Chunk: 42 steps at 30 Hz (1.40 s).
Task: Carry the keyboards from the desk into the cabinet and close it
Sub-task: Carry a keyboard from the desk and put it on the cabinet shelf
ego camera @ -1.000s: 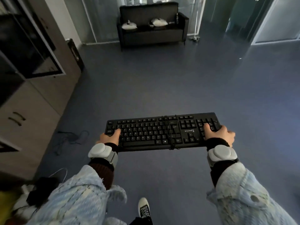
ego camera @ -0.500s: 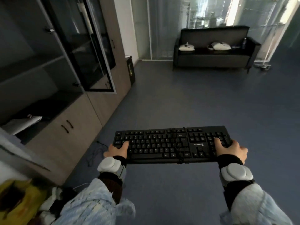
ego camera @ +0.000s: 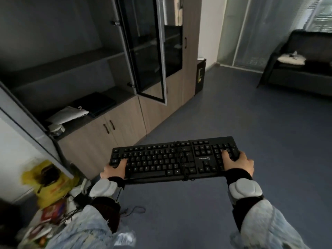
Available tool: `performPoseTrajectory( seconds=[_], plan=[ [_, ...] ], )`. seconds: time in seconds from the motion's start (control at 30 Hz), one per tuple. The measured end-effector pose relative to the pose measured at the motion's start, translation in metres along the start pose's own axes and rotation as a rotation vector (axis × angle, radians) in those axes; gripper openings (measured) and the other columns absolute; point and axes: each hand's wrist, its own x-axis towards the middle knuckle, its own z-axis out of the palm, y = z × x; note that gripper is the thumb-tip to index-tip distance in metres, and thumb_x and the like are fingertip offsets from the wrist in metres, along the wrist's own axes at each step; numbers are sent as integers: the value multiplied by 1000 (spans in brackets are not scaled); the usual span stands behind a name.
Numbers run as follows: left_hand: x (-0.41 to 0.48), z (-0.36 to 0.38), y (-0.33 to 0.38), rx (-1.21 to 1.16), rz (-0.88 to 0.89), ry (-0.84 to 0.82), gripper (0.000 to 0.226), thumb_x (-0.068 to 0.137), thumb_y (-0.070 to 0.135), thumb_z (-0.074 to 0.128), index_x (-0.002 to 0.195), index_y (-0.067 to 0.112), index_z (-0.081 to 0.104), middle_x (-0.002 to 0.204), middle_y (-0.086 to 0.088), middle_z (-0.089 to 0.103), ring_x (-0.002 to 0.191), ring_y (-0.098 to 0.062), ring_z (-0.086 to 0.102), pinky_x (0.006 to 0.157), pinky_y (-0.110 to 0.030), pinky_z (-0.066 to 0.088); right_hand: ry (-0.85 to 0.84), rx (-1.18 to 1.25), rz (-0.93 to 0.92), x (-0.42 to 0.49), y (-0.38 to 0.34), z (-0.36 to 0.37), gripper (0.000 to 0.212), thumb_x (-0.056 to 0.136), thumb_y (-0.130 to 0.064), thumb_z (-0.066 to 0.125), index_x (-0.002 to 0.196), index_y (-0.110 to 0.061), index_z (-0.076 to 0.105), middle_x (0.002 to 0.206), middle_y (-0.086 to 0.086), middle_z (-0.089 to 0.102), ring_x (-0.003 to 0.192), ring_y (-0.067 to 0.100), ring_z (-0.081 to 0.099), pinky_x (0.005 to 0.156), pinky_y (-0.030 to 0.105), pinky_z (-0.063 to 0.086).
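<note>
I hold a black keyboard [ego camera: 172, 159] level in front of me, its cord wrapped around its middle. My left hand [ego camera: 114, 170] grips its left end and my right hand [ego camera: 237, 163] grips its right end, thumbs on the keys. The cabinet [ego camera: 100, 126] stands to my left with its glass door [ego camera: 143, 51] swung open. On the open shelf lie a flat black item that may be another keyboard [ego camera: 95, 103] and a white bundle [ego camera: 67, 115].
Closed wooden lower doors [ego camera: 109, 130] sit below the shelf. A yellow bag [ego camera: 48, 178] and clutter lie at the lower left, with a loose cable [ego camera: 133, 211] on the blue floor. A dark sofa [ego camera: 301, 63] stands at the far right.
My view has swung left toward the cabinet, which now fills the left side with its shelf visible. The sofa has slid to the right edge. Both hands keep the same grip on the keyboard.
</note>
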Motion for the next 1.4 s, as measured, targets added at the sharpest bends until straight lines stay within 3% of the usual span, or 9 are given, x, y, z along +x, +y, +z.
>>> performPoseTrajectory(
  seconds=[0.3, 0.6, 0.83, 1.1, 1.4],
  plan=[
    [111, 17, 46, -142, -179, 156, 70, 86, 47, 54, 136, -2, 45, 138, -29, 45, 127, -43, 44, 109, -44, 34, -129, -76, -155, 84, -107, 120, 59, 81, -50, 54, 125, -11, 50, 122, 19, 45, 114, 40, 48, 99, 47, 42],
    [253, -5, 132, -176, -165, 257, 70, 87, 57, 46, 130, 2, 53, 130, -28, 55, 120, -45, 50, 105, -46, 39, -163, -90, -257, 141, -248, 240, 63, 80, -53, 56, 122, -7, 51, 120, 22, 46, 113, 40, 48, 98, 48, 42],
    [347, -22, 177, -220, -268, 423, 69, 89, 55, 45, 133, 2, 50, 136, -31, 46, 127, -44, 41, 110, -46, 30, -315, -66, -396, 181, -361, 348, 67, 80, -55, 55, 128, -9, 49, 126, 22, 44, 117, 39, 46, 101, 46, 41],
    [409, -46, 225, -295, -298, 579, 71, 88, 57, 44, 129, 1, 54, 131, -30, 54, 123, -44, 49, 108, -47, 36, -442, -7, -588, 211, -485, 435, 62, 81, -54, 55, 121, -7, 53, 119, 22, 49, 110, 38, 50, 96, 39, 40],
    [475, -103, 285, -311, -282, 755, 76, 86, 64, 38, 131, 5, 51, 134, -28, 50, 124, -43, 48, 108, -46, 35, -561, 57, -685, 207, -604, 517, 65, 81, -56, 54, 124, -7, 51, 125, 21, 44, 114, 41, 48, 99, 42, 41]
  ],
)
